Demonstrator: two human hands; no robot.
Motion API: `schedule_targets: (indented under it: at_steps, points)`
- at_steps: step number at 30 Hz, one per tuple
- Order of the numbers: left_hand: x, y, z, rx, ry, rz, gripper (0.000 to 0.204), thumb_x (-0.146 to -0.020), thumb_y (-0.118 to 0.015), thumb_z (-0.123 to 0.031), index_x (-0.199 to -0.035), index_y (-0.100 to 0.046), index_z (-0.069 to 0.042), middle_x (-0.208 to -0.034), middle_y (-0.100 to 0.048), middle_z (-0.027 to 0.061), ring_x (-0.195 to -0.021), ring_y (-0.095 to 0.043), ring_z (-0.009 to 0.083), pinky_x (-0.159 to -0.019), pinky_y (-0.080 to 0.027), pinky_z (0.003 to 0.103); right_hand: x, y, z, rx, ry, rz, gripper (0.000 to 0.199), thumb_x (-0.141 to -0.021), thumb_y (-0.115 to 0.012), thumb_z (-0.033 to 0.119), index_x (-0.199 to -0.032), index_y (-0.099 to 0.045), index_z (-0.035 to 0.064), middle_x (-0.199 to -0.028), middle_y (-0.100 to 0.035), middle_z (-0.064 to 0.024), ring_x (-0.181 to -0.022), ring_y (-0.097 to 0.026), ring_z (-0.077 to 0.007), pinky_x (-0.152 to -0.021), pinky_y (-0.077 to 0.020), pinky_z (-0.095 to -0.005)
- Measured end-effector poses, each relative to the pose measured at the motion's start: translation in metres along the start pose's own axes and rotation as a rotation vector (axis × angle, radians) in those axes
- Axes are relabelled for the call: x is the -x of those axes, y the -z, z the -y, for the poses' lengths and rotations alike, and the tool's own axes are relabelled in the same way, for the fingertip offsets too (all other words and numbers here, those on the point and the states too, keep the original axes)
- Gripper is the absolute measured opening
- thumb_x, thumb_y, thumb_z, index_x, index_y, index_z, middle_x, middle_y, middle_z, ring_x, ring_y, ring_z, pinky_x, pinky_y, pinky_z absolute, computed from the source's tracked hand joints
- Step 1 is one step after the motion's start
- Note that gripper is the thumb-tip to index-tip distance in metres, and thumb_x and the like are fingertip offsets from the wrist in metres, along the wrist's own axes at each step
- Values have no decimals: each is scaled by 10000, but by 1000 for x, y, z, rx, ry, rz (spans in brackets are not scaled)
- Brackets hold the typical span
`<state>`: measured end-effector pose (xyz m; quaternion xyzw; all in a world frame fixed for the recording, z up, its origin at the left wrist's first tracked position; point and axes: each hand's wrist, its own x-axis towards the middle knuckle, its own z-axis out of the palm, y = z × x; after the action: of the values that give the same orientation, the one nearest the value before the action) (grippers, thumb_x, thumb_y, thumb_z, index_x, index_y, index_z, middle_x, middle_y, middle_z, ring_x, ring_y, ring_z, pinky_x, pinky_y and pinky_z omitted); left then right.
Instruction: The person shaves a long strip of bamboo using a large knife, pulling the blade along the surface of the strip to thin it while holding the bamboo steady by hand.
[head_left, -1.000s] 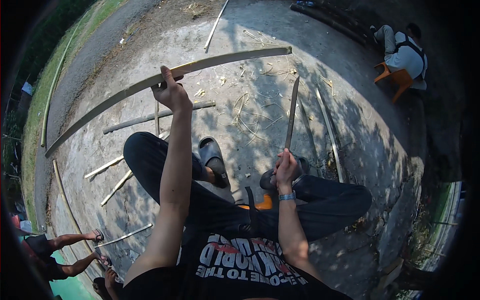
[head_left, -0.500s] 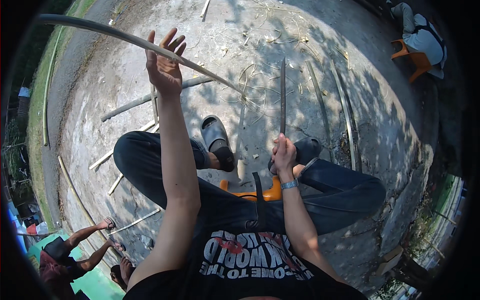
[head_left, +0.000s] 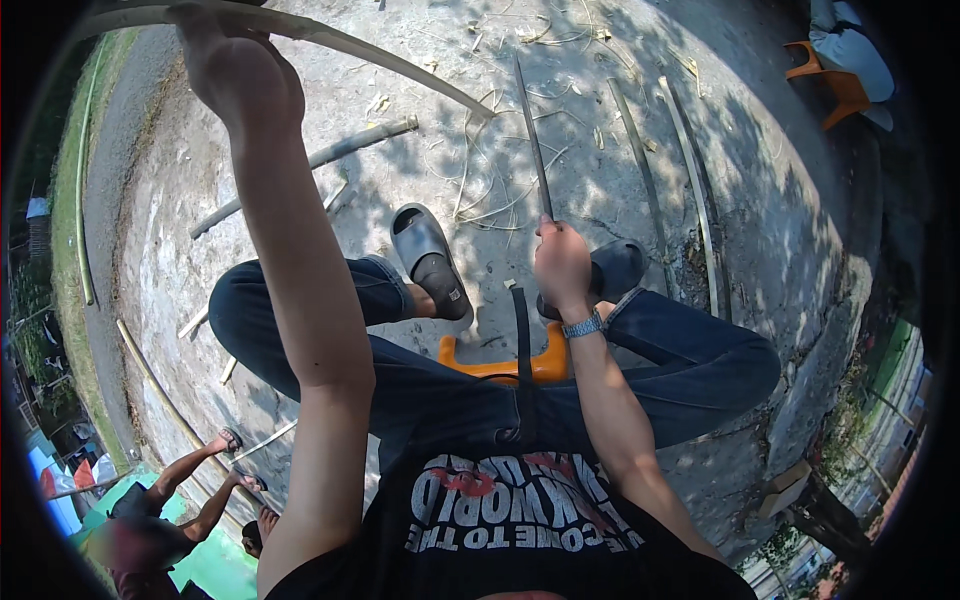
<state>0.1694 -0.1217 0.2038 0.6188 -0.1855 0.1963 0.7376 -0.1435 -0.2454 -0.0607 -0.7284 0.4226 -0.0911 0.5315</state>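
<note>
A long, pale bamboo pole (head_left: 370,55) slants across the far left, one end leaving the picture at the edge. My left hand (head_left: 238,72) is stretched far out to it and closed around it near the top edge, the fingers partly hidden and blurred. In my right hand (head_left: 562,262), above my right shoe, is the handle of a machete (head_left: 530,125). Its long, narrow, dark blade points away from me. The pole's near end lies a little left of the blade, apart from it in the picture.
Thin shavings (head_left: 480,190) litter the concrete ahead. A dark pole (head_left: 310,165) lies left, split lengths (head_left: 690,170) right. I sit over an orange stool (head_left: 545,362). Another person (head_left: 150,545) works at lower left; someone sits on an orange chair (head_left: 840,95) at far right.
My left hand has moved outward and left, from open fingers against the pole to a grip farther along it. My right hand has shifted slightly nearer, and the machete now leans left.
</note>
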Motion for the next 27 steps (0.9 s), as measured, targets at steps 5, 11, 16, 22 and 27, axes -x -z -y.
schedule_targets:
  at_steps: [5,11,16,22,27]
  points:
    - [-14,11,65,407,121,-151,253,-1029,-572,-248,-1025,-640,-4,-907,-725,125,-792,-679,172,-714,-544,315,-11,-13,31,-1,-14,12,512,-993,-585,444,-831,-619,-41,-704,-654,-211,-736,-665,-393,-678,-498,-462]
    - [4,-33,42,163,-96,-75,428,-1020,-511,-452,-874,-550,-52,-596,-400,-12,-528,-419,110,-527,-368,265,-38,-21,14,-65,-125,7,523,-989,-594,458,-867,-622,-50,-795,-663,-245,-765,-655,-408,-689,-500,-466]
    - [-3,-46,92,548,47,-81,639,-942,-471,-729,-880,-468,-93,-644,-284,-40,-528,-300,95,-495,-237,258,-68,-34,4,70,-142,16,549,-997,-547,488,-850,-636,-34,-808,-649,-255,-806,-643,-410,-709,-489,-475]
    - [-36,-22,106,207,-14,47,776,-867,-219,-908,-680,-227,-155,-546,-202,-9,-497,-175,108,-464,-148,265,-86,-72,-36,164,-82,93,583,-1019,-480,500,-783,-641,-9,-701,-620,-250,-690,-620,-430,-646,-465,-497]
    - [-51,-5,133,267,148,94,873,-707,-273,-1026,-642,-264,-156,-521,-222,11,-497,-197,158,-488,-197,300,-117,-94,-92,473,160,66,629,-1034,-428,515,-716,-633,13,-701,-628,-243,-661,-622,-432,-644,-479,-488]
